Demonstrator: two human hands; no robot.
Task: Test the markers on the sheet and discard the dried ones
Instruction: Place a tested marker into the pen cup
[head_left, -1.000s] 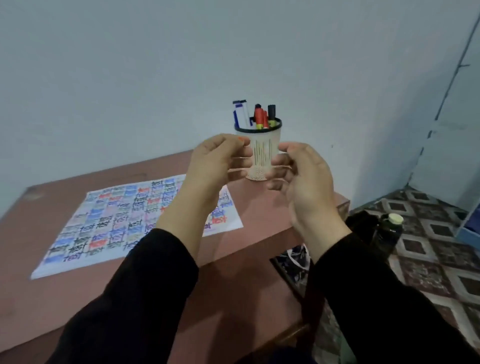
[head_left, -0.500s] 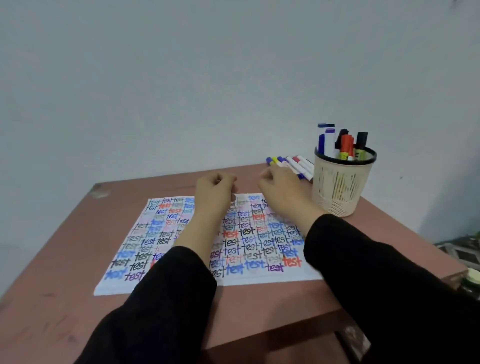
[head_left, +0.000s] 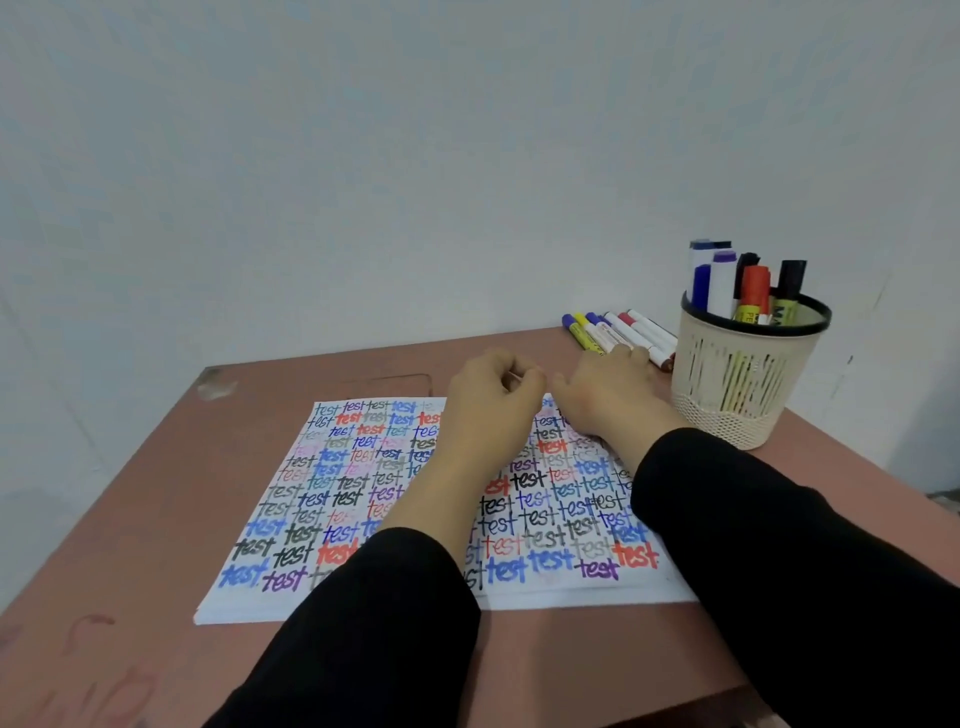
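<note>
Several cylindrical markers (head_left: 629, 335), round mesh cup (head_left: 748, 387), flat paper sheet (head_left: 322, 493)

This looks like a plain study or home-office corner. A worn reddish-brown wooden bench (head_left: 130, 519) stands against a bare pale wall (head_left: 363, 156) and carries stationery: a mesh pen cup (head_left: 748, 395) stuffed with markers (head_left: 753, 283), loose markers (head_left: 623, 332) lying just beside it, and a sheet (head_left: 322, 499) covered with the word "test" in many colours.
</note>
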